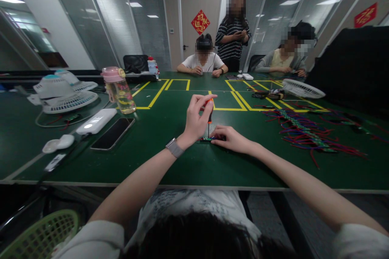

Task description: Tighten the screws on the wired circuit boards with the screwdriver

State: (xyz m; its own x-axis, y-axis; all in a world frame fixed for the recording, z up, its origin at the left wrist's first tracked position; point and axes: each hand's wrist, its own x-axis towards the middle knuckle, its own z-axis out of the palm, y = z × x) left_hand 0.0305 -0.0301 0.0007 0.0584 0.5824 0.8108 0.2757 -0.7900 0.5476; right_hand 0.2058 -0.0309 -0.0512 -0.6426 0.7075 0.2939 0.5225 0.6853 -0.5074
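My left hand (197,119) grips a small screwdriver (209,118) with an orange and black handle, held upright with its tip down on a small green circuit board (207,139). My right hand (229,138) lies flat on the green table (170,162) and pins that board by its right end. The board is mostly hidden under my fingers. A grey watch sits on my left wrist.
A pile of red and blue wired boards (304,131) lies to the right. A phone (113,133), power bank (96,121), pink-capped bottle (119,90) and two desk fans (65,93) are on the left. Three people sit or stand at the far end. A green basket (42,234) is low left.
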